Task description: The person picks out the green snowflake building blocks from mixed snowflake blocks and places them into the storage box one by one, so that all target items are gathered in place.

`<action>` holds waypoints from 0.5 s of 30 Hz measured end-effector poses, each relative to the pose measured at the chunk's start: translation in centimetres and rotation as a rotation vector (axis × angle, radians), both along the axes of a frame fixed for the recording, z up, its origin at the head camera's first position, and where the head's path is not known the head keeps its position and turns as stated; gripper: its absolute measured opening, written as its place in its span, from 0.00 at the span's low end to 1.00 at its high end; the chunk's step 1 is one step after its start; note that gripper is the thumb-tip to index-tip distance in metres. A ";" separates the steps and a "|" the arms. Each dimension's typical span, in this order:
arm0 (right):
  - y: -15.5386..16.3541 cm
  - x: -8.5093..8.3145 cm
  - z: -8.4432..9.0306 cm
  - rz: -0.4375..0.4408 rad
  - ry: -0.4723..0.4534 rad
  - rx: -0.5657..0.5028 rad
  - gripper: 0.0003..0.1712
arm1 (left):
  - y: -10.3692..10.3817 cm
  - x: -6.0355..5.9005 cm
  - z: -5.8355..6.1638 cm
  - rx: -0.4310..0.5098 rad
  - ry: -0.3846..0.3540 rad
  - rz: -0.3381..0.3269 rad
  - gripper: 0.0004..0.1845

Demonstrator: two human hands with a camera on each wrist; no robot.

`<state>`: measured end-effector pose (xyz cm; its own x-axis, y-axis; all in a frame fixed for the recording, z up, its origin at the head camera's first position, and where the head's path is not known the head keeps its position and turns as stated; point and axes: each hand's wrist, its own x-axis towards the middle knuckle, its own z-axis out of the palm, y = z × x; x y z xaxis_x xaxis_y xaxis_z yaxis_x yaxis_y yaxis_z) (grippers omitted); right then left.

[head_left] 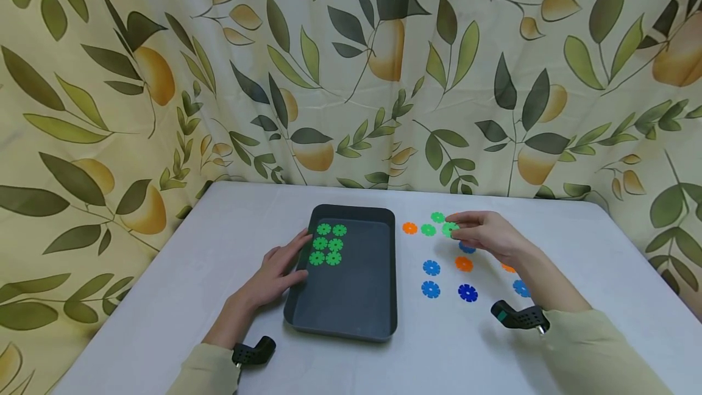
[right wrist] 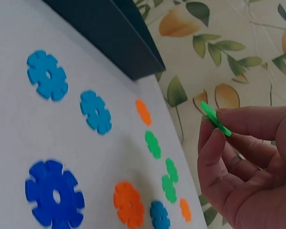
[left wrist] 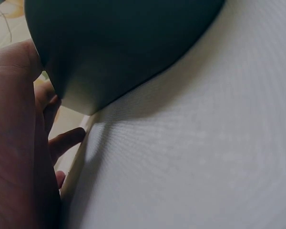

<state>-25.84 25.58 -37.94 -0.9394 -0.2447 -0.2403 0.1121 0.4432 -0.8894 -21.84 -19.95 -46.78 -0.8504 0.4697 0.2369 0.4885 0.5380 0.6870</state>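
Observation:
A dark grey tray [head_left: 351,316] lies mid-table with several green snowflake discs [head_left: 328,244] in its far left corner. My left hand [head_left: 282,267] rests with straight fingers against the tray's left rim; the left wrist view has only the palm [left wrist: 14,143] beside the tray's outer wall [left wrist: 119,47]. My right hand [head_left: 466,230] is right of the tray and pinches a green disc [head_left: 450,228] between thumb and fingers. In the right wrist view that green disc [right wrist: 214,119] is edge-on, held above the table.
Loose discs lie on the white table [head_left: 219,249] right of the tray: two green [head_left: 428,230], orange [head_left: 409,228], light blue [head_left: 431,267], dark blue [head_left: 468,292]. A leaf-print curtain [head_left: 351,78] closes off the back and sides.

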 end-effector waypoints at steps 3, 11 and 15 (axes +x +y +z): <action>-1.0 0.0 0.3 0.017 0.011 -0.009 0.31 | 0.0 0.0 0.0 0.000 -0.001 0.005 0.37; -3.9 -0.1 0.6 0.060 0.057 -0.030 0.29 | 0.0 -0.1 -0.1 0.000 -0.006 0.012 0.37; -5.3 -0.1 0.8 0.086 0.064 -0.058 0.28 | 0.0 -0.1 -0.1 -0.003 -0.011 0.014 0.37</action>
<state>-25.96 20.25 -37.13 -0.9272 -0.3369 -0.1636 0.0180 0.3962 -0.9180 -21.89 -19.91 -46.86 -0.8594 0.4584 0.2266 0.4736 0.5465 0.6907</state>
